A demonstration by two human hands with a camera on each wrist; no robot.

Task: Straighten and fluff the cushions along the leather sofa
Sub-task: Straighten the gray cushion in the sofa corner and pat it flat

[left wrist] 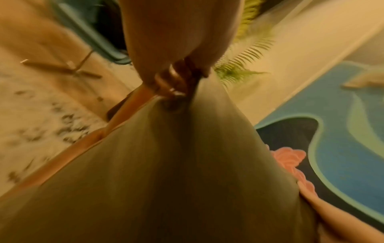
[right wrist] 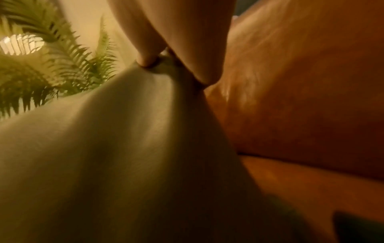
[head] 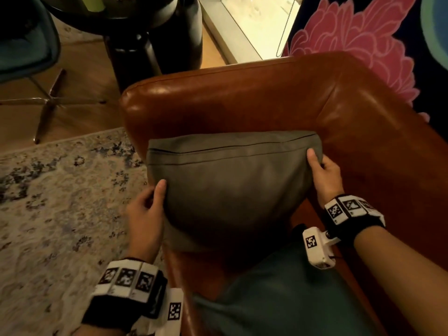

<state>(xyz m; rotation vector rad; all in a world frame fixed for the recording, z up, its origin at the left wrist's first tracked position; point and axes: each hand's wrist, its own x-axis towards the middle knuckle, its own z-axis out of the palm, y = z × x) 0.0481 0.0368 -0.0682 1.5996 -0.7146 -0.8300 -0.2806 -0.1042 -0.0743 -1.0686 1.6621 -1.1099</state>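
Note:
A grey-green cushion (head: 230, 185) stands on edge in the corner of the brown leather sofa (head: 242, 98), against its armrest. My left hand (head: 148, 209) grips the cushion's left edge, thumb on the front face. My right hand (head: 322, 170) pinches its upper right corner. In the left wrist view the fingers (left wrist: 172, 78) bunch the cushion fabric (left wrist: 176, 164). The right wrist view shows thumb and fingers (right wrist: 199, 49) clamped on the cushion's corner (right wrist: 124, 131), with the sofa back (right wrist: 301, 90) behind. A teal cushion (head: 278, 299) lies on the seat nearer me.
A patterned rug (head: 60, 202) covers the floor left of the sofa. A black round table (head: 135, 32) and a teal chair (head: 26, 49) stand beyond the armrest. A dark hanging with pink flowers (head: 358, 44) lies behind the sofa back. A fern (right wrist: 51, 65) stands near.

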